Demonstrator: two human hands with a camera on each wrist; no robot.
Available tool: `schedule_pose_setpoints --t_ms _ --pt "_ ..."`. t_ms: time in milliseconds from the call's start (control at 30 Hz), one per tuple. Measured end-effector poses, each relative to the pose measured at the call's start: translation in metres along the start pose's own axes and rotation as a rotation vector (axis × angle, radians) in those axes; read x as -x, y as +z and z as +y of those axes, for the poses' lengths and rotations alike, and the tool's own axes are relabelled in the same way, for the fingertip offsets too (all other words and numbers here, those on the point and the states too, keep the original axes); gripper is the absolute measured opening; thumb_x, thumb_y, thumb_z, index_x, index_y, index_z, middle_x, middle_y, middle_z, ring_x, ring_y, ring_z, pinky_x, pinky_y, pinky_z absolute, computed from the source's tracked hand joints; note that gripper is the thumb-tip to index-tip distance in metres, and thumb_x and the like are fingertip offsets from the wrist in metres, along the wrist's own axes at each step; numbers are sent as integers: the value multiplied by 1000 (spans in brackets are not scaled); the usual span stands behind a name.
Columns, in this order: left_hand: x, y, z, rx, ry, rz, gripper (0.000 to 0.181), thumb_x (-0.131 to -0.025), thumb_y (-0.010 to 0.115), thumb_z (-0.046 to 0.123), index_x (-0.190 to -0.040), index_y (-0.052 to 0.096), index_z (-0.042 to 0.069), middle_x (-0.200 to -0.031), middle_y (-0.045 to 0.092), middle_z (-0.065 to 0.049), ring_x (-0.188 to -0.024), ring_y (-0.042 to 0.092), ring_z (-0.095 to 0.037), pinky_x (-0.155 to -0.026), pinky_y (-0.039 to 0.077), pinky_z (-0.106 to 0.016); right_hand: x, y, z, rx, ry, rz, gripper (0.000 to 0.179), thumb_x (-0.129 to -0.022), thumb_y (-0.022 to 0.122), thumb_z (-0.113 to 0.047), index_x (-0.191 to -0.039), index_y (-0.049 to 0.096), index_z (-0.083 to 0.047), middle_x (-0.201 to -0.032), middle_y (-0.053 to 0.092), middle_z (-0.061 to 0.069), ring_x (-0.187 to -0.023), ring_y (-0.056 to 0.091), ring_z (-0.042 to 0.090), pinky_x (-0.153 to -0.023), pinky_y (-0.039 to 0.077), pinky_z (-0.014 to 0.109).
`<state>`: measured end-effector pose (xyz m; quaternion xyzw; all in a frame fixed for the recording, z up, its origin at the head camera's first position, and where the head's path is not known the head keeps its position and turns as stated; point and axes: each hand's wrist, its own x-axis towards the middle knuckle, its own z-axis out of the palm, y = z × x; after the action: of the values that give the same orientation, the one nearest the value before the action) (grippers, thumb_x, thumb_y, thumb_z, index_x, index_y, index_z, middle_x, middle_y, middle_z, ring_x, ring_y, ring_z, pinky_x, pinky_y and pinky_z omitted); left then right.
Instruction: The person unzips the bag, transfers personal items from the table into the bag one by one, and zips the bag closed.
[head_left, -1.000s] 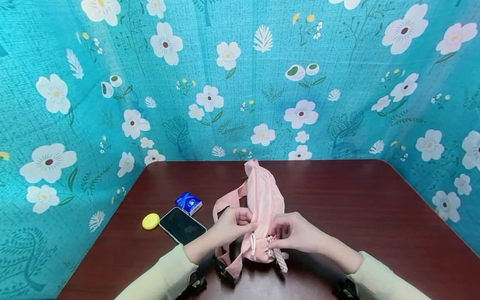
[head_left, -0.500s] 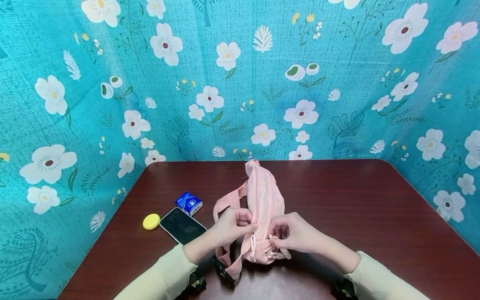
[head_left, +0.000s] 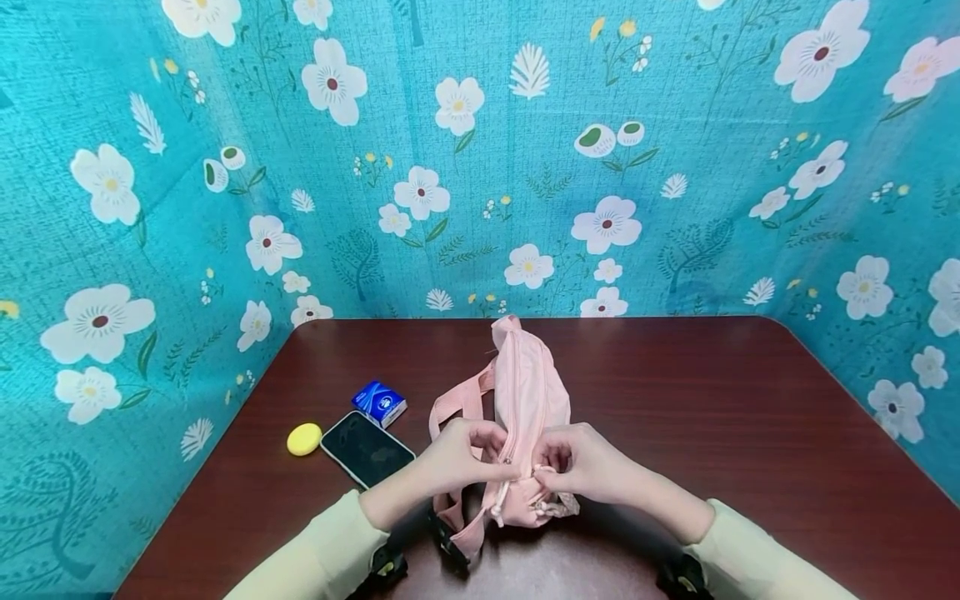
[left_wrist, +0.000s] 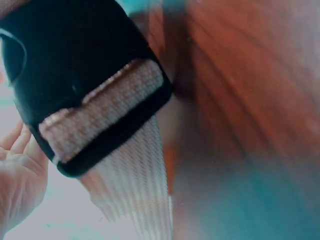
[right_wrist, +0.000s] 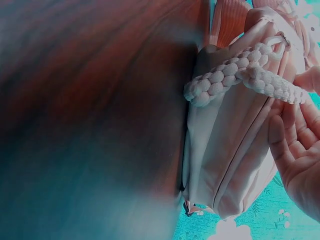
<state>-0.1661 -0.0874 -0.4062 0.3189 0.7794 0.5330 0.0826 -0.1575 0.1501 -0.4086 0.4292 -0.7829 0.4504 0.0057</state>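
Note:
A small pink fabric bag [head_left: 531, 375] lies lengthwise on the table, with two zippers along it. My left hand [head_left: 465, 452] pinches the bag's edge at the left zipper, its thumb over the top of a white cord pull [head_left: 499, 502]; whether the slider is between the fingers is hidden. Opposite, my right hand [head_left: 588, 462] pinches the cord of the other zipper pull, from which a pale braided charm [right_wrist: 217, 80] hangs. Both hands are close together near the bag's near end. A black buckle [left_wrist: 75, 65] on the pink strap [left_wrist: 132, 175] fills much of the left wrist view.
Left of the bag lie a dark-screened phone [head_left: 366, 450], a blue tissue pack [head_left: 379, 403] and a round yellow object [head_left: 303, 439]. The brown table [head_left: 675, 392] meets a blue floral cloth [head_left: 480, 208] at its far edge.
My left thumb has slid down over the left cord pull, which now tilts leftward. The right hand has shifted slightly left, closer to the left one. The braided charm has swung to the right.

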Motion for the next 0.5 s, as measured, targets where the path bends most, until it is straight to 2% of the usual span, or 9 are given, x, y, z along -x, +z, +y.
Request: schedule_pose_setpoints --t_ms 233,500 --pt "-1 -1 -3 -54 1 -45 22 -78 82 15 -94 68 8 -76 61 9 -70 58 -5 -62 51 -31 -2 0 -2 34 -36 25 25 -74 71 4 -76 61 -19 -61 52 -12 -56 45 -4 -45 39 17" --pt "-2 -3 -1 -59 -4 -72 18 -79 77 7 -92 66 5 -76 59 10 -69 57 -3 -60 51 -25 -4 -7 0 17 -10 43 26 -74 68 9 -74 61 -17 -61 53 -12 -52 47 -3 -43 41 18"
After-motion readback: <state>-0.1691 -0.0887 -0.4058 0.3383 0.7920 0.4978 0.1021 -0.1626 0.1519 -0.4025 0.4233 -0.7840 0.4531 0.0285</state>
